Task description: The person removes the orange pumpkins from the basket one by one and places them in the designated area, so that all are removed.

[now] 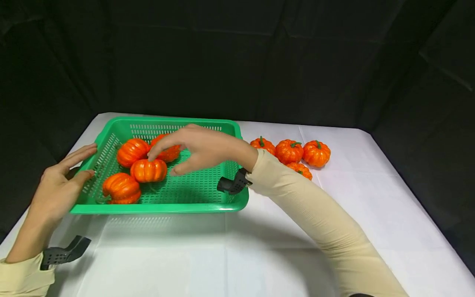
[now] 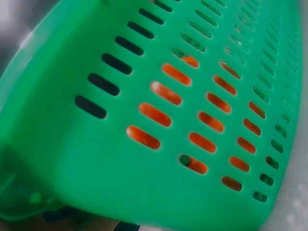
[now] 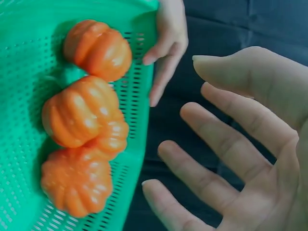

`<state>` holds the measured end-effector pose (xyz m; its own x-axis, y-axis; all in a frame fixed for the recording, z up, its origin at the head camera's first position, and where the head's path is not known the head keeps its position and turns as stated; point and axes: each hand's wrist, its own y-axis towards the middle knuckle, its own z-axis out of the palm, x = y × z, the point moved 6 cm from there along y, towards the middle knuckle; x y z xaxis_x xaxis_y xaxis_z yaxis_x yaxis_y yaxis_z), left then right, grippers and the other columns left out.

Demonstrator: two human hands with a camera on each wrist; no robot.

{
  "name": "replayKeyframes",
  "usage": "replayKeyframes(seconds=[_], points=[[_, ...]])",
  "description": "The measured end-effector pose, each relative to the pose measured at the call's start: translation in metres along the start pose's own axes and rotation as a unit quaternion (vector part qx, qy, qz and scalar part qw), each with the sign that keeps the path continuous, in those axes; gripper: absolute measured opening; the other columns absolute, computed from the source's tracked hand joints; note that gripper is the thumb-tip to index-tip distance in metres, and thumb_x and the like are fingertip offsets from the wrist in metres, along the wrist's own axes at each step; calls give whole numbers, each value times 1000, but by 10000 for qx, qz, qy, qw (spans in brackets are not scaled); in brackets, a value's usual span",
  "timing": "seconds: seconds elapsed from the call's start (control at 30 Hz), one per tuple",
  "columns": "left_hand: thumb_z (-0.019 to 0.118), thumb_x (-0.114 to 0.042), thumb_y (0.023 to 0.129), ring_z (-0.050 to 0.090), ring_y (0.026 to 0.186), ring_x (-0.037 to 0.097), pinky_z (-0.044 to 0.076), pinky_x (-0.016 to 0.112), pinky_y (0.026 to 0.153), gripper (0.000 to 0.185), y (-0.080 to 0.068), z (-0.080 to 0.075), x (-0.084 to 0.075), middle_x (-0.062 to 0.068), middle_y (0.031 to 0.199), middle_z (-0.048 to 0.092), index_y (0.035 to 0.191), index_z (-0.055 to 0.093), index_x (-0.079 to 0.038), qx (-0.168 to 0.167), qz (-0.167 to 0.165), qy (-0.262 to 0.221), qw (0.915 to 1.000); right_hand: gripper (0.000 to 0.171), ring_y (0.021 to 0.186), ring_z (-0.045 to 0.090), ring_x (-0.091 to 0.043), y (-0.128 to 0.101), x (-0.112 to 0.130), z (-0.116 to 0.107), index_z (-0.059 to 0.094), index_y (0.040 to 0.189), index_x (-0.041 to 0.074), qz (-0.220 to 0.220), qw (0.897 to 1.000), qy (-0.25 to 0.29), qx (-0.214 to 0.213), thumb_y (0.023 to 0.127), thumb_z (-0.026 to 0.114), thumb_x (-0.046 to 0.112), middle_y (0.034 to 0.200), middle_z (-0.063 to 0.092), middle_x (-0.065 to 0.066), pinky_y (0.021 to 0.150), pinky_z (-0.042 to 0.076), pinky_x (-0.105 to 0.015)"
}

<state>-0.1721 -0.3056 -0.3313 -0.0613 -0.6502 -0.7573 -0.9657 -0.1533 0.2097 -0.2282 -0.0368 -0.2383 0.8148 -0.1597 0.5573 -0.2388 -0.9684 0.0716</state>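
White tablecloth (image 1: 259,247), slotted green basket (image 1: 208,206), 4 glossy ribbed orange pumpkins (image 1: 148,170), right hand (image 1: 200,148) spread empty above, left hand (image 1: 59,185) flat against rim.

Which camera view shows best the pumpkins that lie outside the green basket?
The head view: only there do the four loose pumpkins show, on the white table right of the basket. The left wrist view shows only the basket wall, with orange behind its slots. The right wrist view shows only pumpkins inside the basket.

White-clothed tabletop (image 1: 371,214) carries green slotted basket (image 1: 167,206) toward far left corner. Four orange pumpkins (image 1: 289,151) clustered on cloth just beside basket's right wall, near far edge.
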Motion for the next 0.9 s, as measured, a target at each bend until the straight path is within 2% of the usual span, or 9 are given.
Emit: replayKeyframes(seconds=[0.17,0.3,0.4,0.6,0.7,0.77,0.83,0.9], points=[[53,-10,106,45,138,33,35,4,86,51,0,1,-1,1,164,40,156,50,-13,1,12,-14,10000,47,126,52,-8,23,-17,14,66,138,9,258,9992,120,278,91,73,3,139,62,5,100,42,-23],[53,-10,106,43,142,33,34,6,90,51,0,2,-1,1,164,39,157,49,-13,24,4,2,10000,53,124,52,-13,40,-26,28,64,141,11,406,9977,73,541,90,74,-1,141,59,4,99,43,-24],[52,-10,106,42,142,36,34,8,92,51,0,2,-1,2,164,38,157,49,-13,47,3,22,10000,62,128,46,-11,50,-30,40,60,146,12,535,9955,71,779,89,74,-6,148,54,3,99,43,-20],[52,-10,106,42,142,37,34,8,92,51,0,3,-2,2,164,39,157,49,-13,38,-2,21,10000,78,143,32,-9,58,-43,60,50,156,17,858,9894,-299,1133,87,74,-10,165,36,5,97,42,-17],[52,-11,106,44,141,37,34,9,91,51,0,2,-2,2,164,39,157,49,-14,47,-21,33,10000,82,144,31,-10,57,-49,66,46,159,22,1055,9848,-646,1217,88,75,-8,168,28,7,89,47,-18],[53,-11,105,45,139,37,34,10,90,51,2,1,-3,2,164,39,157,50,-14,32,-18,40,10000,85,132,44,-11,56,-51,67,44,160,25,1244,9816,-805,1203,88,76,-7,168,24,8,79,49,-18],[52,-11,106,45,139,37,34,10,89,51,2,1,-2,1,164,40,157,50,-14,14,-37,57,10000,85,105,57,-14,55,-51,68,43,159,27,1425,9793,-894,1127,88,75,-6,165,24,9,68,49,-20],[52,-11,106,46,137,36,35,10,87,51,1,1,-2,1,164,40,157,50,-14,-4,-53,59,10000,83,80,56,-17,54,-52,68,42,157,29,1550,9774,-947,1084,89,74,-5,162,23,10,62,47,-22]])
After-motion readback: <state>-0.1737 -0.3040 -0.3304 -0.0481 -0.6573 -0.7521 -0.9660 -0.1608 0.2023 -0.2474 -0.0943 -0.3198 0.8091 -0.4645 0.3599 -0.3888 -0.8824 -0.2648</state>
